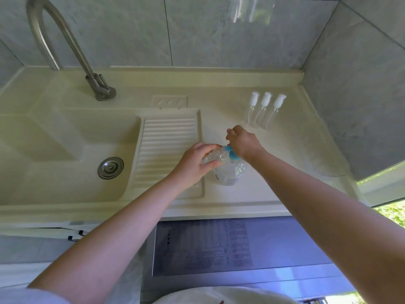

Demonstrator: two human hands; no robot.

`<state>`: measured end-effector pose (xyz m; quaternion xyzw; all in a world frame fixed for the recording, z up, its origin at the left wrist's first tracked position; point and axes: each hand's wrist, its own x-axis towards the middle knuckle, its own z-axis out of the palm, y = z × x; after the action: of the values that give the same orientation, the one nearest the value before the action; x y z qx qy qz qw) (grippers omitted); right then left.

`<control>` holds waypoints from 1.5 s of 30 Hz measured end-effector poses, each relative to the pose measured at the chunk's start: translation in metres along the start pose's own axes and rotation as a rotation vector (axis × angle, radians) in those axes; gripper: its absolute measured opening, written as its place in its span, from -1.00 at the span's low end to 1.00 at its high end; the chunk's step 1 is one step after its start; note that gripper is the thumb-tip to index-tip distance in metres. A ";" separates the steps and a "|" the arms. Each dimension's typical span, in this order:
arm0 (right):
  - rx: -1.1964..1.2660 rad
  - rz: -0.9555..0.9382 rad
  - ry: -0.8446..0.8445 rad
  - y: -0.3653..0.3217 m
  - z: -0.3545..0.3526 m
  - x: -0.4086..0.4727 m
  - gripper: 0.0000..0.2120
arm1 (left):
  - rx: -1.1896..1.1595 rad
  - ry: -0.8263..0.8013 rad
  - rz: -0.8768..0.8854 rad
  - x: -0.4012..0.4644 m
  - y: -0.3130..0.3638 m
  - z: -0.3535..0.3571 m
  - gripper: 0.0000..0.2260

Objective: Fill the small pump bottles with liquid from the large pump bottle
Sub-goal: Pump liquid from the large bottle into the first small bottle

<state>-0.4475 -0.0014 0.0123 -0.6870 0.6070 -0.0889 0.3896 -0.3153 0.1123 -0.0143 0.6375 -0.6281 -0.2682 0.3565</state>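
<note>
The large pump bottle [230, 172], clear with a blue pump head [232, 155], stands on the counter right of the ribbed drainboard. My left hand [197, 165] grips a small clear bottle [213, 157], tilted with its mouth at the pump's nozzle. The heel of my right hand [242, 142] rests on the blue pump head, its fingers curled upward; whether they hold anything is hidden. Three small pump bottles [264, 110] with white caps stand in a row at the back right.
A cream sink basin [54, 150] with a metal drain [110, 167] lies to the left, and a tall curved faucet [65, 40] rises behind it. The ribbed drainboard [166, 139] sits between basin and counter. Tiled walls close the back and right.
</note>
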 end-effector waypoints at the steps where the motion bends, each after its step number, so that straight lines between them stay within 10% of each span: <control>1: -0.002 0.004 -0.011 0.000 -0.001 0.000 -0.52 | -0.006 -0.001 -0.002 0.000 0.000 0.000 -0.65; 45: 0.034 0.000 0.035 0.004 0.005 0.002 -0.65 | 0.040 -0.005 -0.013 0.000 0.003 -0.001 -0.64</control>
<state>-0.4474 -0.0010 0.0055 -0.6787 0.6122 -0.1112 0.3902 -0.3167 0.1127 -0.0116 0.6479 -0.6301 -0.2595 0.3404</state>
